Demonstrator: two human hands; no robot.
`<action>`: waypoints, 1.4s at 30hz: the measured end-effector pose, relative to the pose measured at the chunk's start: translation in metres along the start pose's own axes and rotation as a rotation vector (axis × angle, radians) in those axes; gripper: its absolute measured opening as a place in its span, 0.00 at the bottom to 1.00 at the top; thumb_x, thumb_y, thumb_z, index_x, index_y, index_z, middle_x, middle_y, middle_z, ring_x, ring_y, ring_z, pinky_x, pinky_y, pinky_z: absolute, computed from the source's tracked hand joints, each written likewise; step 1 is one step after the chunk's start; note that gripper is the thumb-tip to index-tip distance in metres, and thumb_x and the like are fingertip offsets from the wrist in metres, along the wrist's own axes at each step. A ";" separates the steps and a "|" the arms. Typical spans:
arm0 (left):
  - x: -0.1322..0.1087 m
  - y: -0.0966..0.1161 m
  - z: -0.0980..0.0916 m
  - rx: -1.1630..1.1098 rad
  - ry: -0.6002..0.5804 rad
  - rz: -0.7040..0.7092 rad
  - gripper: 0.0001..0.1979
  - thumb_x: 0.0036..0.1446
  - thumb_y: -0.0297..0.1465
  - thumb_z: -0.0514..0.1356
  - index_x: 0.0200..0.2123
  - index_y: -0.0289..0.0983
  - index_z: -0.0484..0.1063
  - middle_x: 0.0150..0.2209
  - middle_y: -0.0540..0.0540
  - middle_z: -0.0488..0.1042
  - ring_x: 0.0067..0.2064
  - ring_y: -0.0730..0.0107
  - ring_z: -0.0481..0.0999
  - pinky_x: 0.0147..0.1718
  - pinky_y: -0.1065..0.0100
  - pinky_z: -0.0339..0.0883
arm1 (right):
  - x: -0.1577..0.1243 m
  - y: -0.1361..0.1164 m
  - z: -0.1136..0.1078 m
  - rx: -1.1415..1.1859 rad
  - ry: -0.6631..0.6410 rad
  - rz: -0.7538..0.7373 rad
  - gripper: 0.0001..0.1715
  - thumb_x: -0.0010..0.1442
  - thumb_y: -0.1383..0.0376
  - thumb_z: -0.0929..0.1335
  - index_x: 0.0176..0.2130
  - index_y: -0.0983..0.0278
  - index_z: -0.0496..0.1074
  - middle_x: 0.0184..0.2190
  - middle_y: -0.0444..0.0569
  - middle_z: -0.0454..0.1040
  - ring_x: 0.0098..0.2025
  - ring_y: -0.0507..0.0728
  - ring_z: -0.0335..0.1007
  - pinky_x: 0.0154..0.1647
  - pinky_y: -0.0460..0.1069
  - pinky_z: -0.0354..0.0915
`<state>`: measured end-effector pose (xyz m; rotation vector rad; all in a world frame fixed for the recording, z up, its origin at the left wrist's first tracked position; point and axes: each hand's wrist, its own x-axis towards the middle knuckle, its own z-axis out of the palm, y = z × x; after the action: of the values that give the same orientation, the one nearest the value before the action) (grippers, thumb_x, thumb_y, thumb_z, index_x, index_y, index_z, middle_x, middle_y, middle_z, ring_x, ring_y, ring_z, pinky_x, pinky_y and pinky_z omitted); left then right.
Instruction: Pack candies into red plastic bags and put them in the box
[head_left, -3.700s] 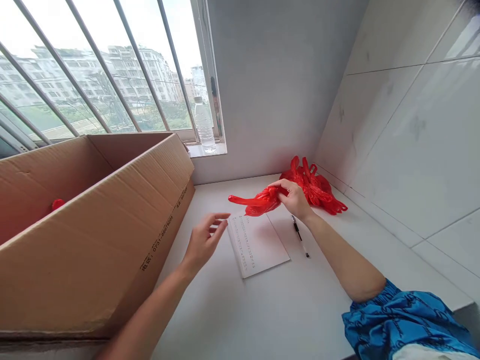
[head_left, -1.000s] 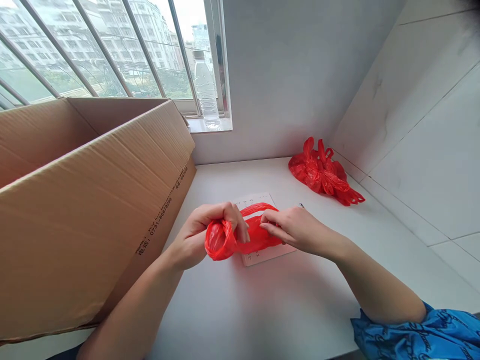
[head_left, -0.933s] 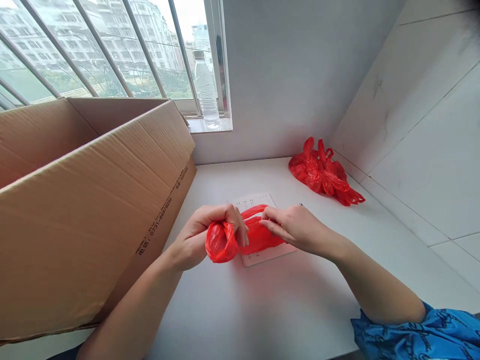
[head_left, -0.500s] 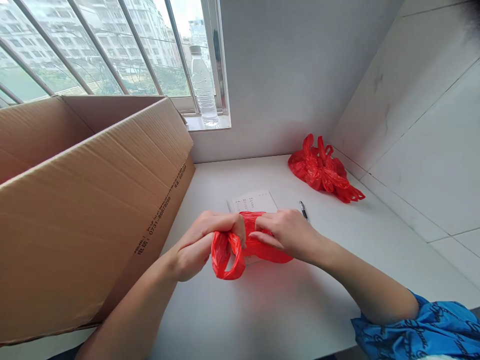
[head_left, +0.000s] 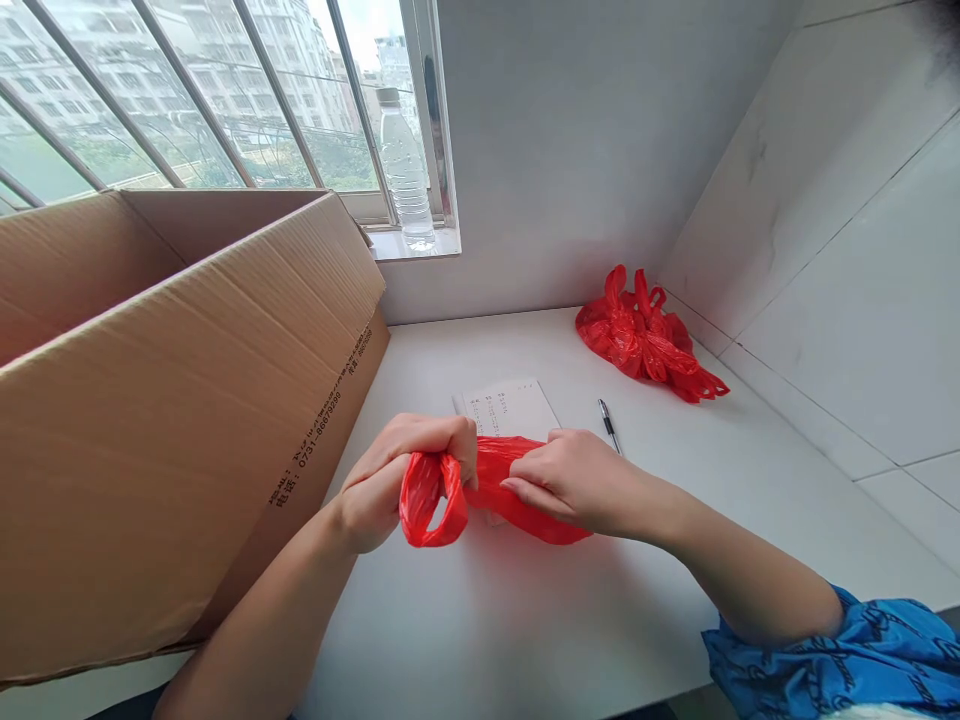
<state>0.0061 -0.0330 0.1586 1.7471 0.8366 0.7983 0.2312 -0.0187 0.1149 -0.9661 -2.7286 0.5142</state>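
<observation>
A red plastic bag is stretched sideways between my two hands above the white table. My left hand is closed around its gathered end, and the looped handle hangs out below the fist. The fingers of my right hand are pressed together on the other part of the bag. Partly covered by the bag lies a paper with handwriting. A black pen rests just beyond my right hand.
On the left stands a large open cardboard box. Several crumpled red bags lie at the back right near the tiled wall. A clear bottle stands on the windowsill beside the barred window.
My left hand has shifted slightly left with the gathered end. My right hand has moved slightly down, and its fingers are more curled. More of the bag shows between the hands.
</observation>
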 end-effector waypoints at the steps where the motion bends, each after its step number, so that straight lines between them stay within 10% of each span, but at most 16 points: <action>1: 0.000 -0.001 0.000 0.002 -0.006 0.003 0.14 0.55 0.39 0.53 0.20 0.41 0.61 0.18 0.46 0.63 0.23 0.65 0.60 0.25 0.62 0.62 | 0.000 0.001 0.001 -0.035 0.025 0.005 0.17 0.69 0.62 0.64 0.27 0.62 0.66 0.24 0.41 0.69 0.23 0.50 0.55 0.31 0.49 0.55; 10: -0.001 -0.008 -0.003 0.087 0.008 0.082 0.12 0.54 0.37 0.49 0.21 0.41 0.57 0.19 0.47 0.58 0.23 0.66 0.56 0.25 0.62 0.60 | -0.009 -0.005 -0.004 0.151 -0.117 -0.194 0.15 0.59 0.71 0.69 0.25 0.62 0.61 0.22 0.35 0.64 0.24 0.47 0.52 0.32 0.46 0.55; 15: -0.002 -0.007 -0.006 0.116 0.002 0.069 0.12 0.55 0.36 0.48 0.21 0.41 0.58 0.19 0.46 0.61 0.24 0.65 0.61 0.25 0.62 0.60 | -0.006 -0.003 0.003 -0.164 -0.073 0.131 0.09 0.59 0.61 0.72 0.37 0.61 0.69 0.26 0.42 0.70 0.23 0.52 0.58 0.24 0.48 0.49; 21: 0.005 -0.015 0.010 0.487 -0.149 0.145 0.18 0.65 0.40 0.46 0.33 0.40 0.71 0.29 0.46 0.72 0.28 0.66 0.67 0.29 0.66 0.60 | -0.011 0.005 0.004 -0.346 -0.025 0.317 0.36 0.48 0.57 0.78 0.52 0.63 0.66 0.45 0.54 0.74 0.37 0.62 0.72 0.31 0.52 0.60; 30: 0.014 -0.059 0.028 1.350 -0.099 -0.464 0.11 0.63 0.39 0.57 0.38 0.38 0.73 0.27 0.45 0.76 0.28 0.59 0.75 0.32 0.63 0.60 | -0.008 0.007 -0.006 -0.297 -0.266 0.530 0.26 0.53 0.61 0.75 0.50 0.62 0.69 0.40 0.49 0.79 0.41 0.62 0.76 0.27 0.49 0.57; 36: 0.013 -0.048 0.033 1.340 -0.166 -0.301 0.29 0.55 0.32 0.65 0.59 0.35 0.66 0.47 0.37 0.74 0.45 0.52 0.76 0.45 0.57 0.64 | -0.007 -0.004 0.000 -0.337 0.027 0.333 0.14 0.68 0.55 0.65 0.46 0.60 0.74 0.47 0.50 0.77 0.46 0.59 0.73 0.28 0.49 0.58; 42: 0.020 -0.069 0.032 1.215 -0.213 -0.214 0.32 0.55 0.31 0.62 0.64 0.45 0.64 0.53 0.40 0.70 0.50 0.52 0.72 0.50 0.54 0.63 | 0.005 0.018 0.015 -0.352 -0.201 0.478 0.20 0.59 0.60 0.72 0.51 0.62 0.75 0.48 0.53 0.76 0.45 0.62 0.74 0.31 0.50 0.63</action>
<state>0.0314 -0.0145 0.0864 2.6242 1.4835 -0.1545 0.2330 -0.0066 0.0947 -1.7659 -2.8129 0.2057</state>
